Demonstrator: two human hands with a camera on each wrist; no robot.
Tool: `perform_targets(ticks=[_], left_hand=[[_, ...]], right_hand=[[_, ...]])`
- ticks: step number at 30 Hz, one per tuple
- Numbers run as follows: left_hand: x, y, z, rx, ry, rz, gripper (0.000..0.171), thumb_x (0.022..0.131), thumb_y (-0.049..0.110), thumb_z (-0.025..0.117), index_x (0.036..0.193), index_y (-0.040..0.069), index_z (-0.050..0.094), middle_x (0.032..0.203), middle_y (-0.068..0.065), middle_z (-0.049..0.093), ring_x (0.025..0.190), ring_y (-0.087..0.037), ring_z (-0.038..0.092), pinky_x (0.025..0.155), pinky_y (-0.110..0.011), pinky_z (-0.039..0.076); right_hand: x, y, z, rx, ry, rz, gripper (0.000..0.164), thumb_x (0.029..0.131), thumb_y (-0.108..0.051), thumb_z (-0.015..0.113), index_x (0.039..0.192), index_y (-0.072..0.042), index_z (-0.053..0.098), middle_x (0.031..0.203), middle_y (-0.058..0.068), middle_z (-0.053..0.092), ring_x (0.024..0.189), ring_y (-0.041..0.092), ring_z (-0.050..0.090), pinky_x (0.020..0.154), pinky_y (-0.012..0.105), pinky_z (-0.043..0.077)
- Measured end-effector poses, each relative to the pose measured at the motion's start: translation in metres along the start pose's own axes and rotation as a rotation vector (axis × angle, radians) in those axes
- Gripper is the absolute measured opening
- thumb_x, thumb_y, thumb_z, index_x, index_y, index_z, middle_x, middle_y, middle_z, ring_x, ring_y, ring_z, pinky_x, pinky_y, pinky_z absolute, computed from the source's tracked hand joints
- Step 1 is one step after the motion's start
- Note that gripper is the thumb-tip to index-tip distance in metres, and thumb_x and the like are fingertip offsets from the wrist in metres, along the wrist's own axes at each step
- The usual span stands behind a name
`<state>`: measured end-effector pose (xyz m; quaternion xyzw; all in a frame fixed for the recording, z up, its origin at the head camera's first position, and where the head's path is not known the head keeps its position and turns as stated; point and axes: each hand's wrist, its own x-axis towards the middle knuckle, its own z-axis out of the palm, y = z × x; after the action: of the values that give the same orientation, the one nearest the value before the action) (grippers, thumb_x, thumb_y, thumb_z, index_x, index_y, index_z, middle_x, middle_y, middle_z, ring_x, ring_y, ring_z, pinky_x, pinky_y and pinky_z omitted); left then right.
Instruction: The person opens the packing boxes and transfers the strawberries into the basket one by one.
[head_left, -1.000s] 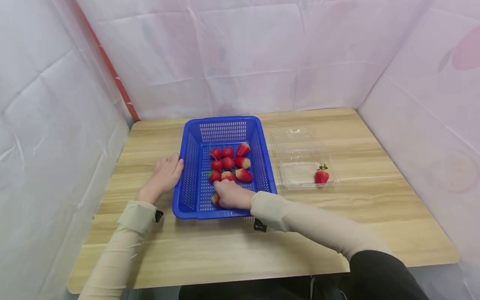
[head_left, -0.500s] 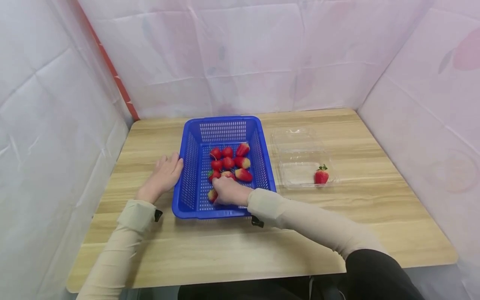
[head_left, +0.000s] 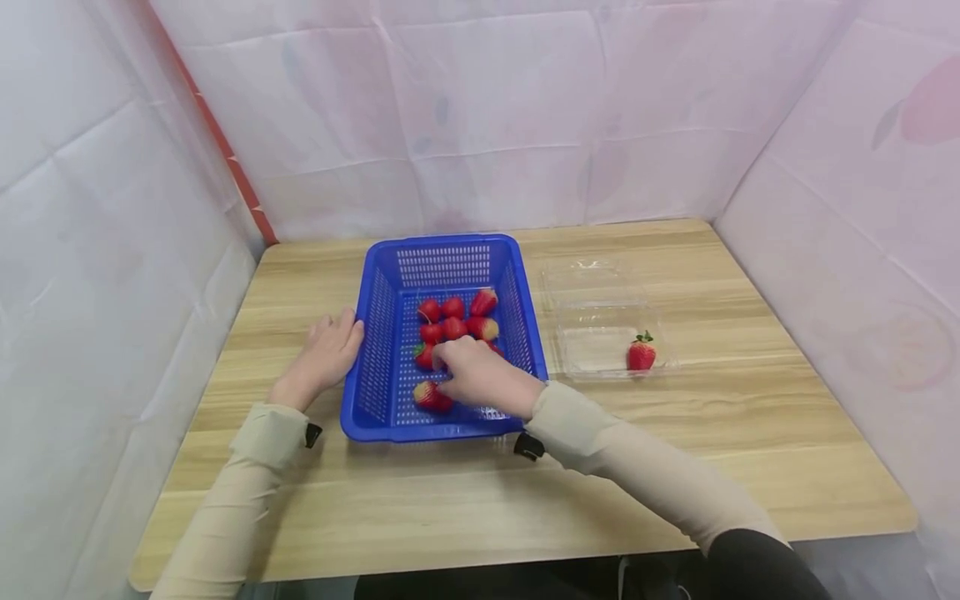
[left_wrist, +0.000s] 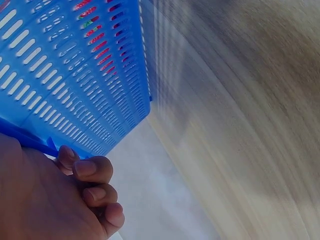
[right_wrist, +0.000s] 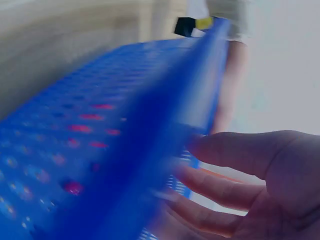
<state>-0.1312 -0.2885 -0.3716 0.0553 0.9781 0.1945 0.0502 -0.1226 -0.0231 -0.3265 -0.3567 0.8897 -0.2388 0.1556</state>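
Note:
A blue plastic basket (head_left: 442,431) with slotted walls stands on the table. My left hand (head_left: 324,350) grips its left rim, fingers curled at the edge in the left wrist view (left_wrist: 75,195). Inside, my right hand (head_left: 480,375) hovers low over the strawberries, thumb and forefinger parted. Near its thumb one pale-tipped strawberry (head_left: 432,396) lies by itself toward the front. Behind the hand several red strawberries (head_left: 453,327) sit in rows, some partly covered by it. In the blurred right wrist view, the fingers (right_wrist: 225,190) reach past the rim, fingertips partly hidden.
Right of the basket, a clear plastic clamshell box (head_left: 596,346) lies with its lid open toward the back. One strawberry with green leaves (head_left: 641,354) sits in its front right corner. White sheets (head_left: 480,125) hang around the wooden table (head_left: 720,417).
My right hand has lifted and shifted right, away from the front strawberry, which now shows fully. That strawberry had moved slightly under the fingers. My left hand stays on the rim.

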Motion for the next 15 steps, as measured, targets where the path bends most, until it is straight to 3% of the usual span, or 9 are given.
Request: perform_targets(ticks=[7, 15], left_hand=[[0.000, -0.002, 0.000, -0.005, 0.006, 0.000, 0.043, 0.101, 0.041, 0.012, 0.107, 0.009, 0.039, 0.086, -0.009, 0.044, 0.087, -0.029, 0.034, 0.077, -0.041, 0.025], [0.001, -0.002, 0.001, 0.006, 0.017, 0.008, 0.043, 0.101, 0.041, 0.012, 0.105, 0.008, 0.040, 0.084, -0.009, 0.044, 0.086, -0.029, 0.034, 0.077, -0.042, 0.025]], right_hand=[[-0.022, 0.005, -0.037, -0.005, 0.112, 0.019, 0.013, 0.079, -0.009, 0.069, 0.092, -0.007, 0.065, 0.077, 0.000, 0.061, 0.070, 0.015, 0.056, 0.063, 0.027, 0.046], [-0.046, 0.044, -0.078, 0.083, 0.188, 0.092, 0.020, 0.081, -0.007, 0.068, 0.098, 0.003, 0.062, 0.083, 0.012, 0.063, 0.075, 0.024, 0.059, 0.067, 0.036, 0.049]])
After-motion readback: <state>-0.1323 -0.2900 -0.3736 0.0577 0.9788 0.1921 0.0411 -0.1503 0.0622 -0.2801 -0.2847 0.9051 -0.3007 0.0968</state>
